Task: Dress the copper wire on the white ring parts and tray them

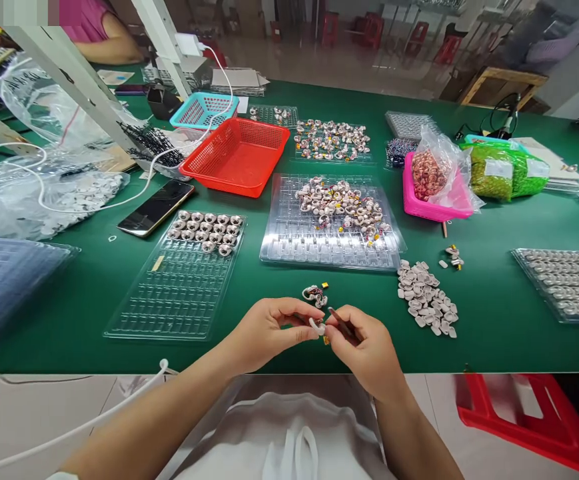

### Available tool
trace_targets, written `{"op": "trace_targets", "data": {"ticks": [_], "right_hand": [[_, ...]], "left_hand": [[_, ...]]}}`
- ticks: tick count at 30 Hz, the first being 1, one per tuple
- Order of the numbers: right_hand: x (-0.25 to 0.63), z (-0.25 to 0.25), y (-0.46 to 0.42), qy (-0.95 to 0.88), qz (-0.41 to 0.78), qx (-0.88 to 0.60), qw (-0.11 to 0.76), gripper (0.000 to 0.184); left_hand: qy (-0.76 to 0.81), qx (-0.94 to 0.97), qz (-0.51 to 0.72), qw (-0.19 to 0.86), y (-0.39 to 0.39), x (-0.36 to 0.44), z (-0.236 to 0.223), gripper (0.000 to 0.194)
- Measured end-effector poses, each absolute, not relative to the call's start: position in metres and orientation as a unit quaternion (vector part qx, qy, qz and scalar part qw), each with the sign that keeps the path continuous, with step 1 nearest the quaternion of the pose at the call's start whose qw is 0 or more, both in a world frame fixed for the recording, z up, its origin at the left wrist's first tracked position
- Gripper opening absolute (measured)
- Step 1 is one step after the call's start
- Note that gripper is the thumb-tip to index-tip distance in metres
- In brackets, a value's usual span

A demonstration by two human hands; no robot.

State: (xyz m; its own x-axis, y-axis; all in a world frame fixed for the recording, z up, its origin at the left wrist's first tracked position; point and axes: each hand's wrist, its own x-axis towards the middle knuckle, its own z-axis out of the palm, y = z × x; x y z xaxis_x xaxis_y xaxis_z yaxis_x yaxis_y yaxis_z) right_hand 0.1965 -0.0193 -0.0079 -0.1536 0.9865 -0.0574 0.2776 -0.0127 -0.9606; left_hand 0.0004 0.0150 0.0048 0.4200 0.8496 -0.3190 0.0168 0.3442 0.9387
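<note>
My left hand (282,333) pinches a small white curved earbud housing (317,327) between thumb and fingertips. My right hand (364,343) is closed around dark tweezers (343,323), and its thumb and fingertip also meet the housing's right side. A bit of yellow shows just under the piece. Right behind my fingers, a few wired earbud parts (315,295) with a yellow tab lie on the green table. To the right of my right hand is a loose pile of small whitish covers (426,297).
Behind my hands, a stack of clear trays (329,250) bears many wired housings. On the left are a partly filled clear tray (169,293), a phone (156,208) and a red basket (239,163). A pink basket (439,207) and a tray of parts (569,283) stand right.
</note>
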Motion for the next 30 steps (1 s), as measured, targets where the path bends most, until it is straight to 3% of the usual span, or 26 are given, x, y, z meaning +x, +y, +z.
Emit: {"op": "trace_targets", "data": {"ticks": [6, 13, 21, 26, 30], "right_hand": [[0.202, -0.014, -0.019, -0.507, 0.578, -0.518, 0.376, 0.014], [0.191, -0.02, -0.025, -0.47, 0.596, -0.439, 0.481, 0.011], [0.184, -0.022, -0.026, -0.558, 0.486, -0.454, 0.497, 0.004], [0.182, -0.012, -0.027, -0.62, 0.39, -0.479, 0.484, 0.01], [0.185, -0.011, -0.029, -0.592, 0.415, -0.5, 0.477, 0.009]], "left_hand": [[0.475, 0.59, 0.32, 0.569, 0.01, 0.007, -0.002, 0.018], [0.384, 0.409, 0.393, 0.729, 0.003, 0.02, -0.013, 0.019], [0.384, 0.378, 0.427, 0.726, 0.0, 0.018, -0.009, 0.027], [0.386, 0.396, 0.433, 0.712, -0.001, 0.023, -0.005, 0.021], [0.401, 0.434, 0.434, 0.68, -0.003, 0.023, -0.007, 0.013]]}}
